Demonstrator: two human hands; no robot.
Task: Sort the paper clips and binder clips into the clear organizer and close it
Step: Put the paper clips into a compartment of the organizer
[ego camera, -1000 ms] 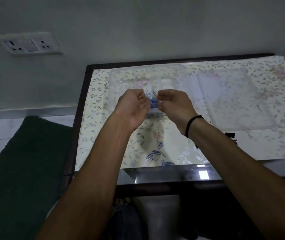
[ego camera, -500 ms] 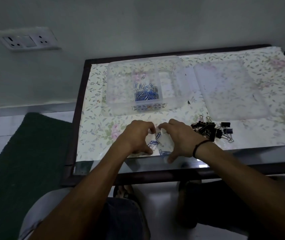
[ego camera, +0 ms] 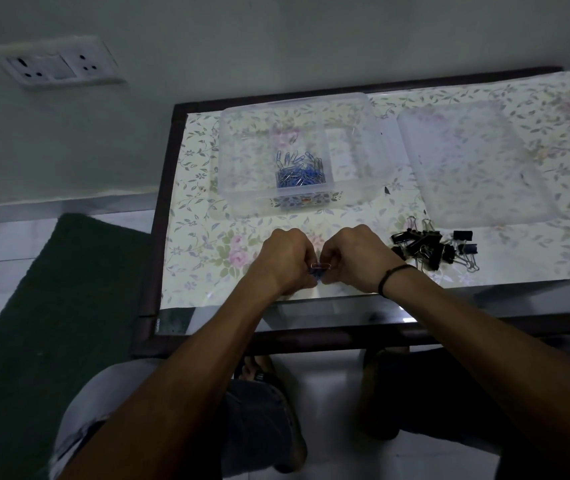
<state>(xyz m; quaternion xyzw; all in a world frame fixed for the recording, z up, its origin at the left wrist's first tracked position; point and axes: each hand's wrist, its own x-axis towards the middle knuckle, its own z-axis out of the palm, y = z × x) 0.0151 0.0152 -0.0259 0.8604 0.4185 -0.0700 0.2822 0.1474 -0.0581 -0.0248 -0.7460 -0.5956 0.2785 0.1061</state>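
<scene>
Both hands are down at the near edge of the bench (ego camera: 207, 209), knuckles up. The left hand (ego camera: 285, 259) and right hand (ego camera: 358, 258) curl in together around the last blue paper clips (ego camera: 318, 268). Light, thin, slippery wire, these; best scooped in a bunch rather than picked singly. The clear organizer (ego camera: 238, 161) sits behind, with blue clips already in its middle compartment. The binder clips (ego camera: 432, 249) wait in a heap on the right, the lid (ego camera: 477, 168) beyond. How many clips lie under the fingers is hidden, and the light is dim.
</scene>
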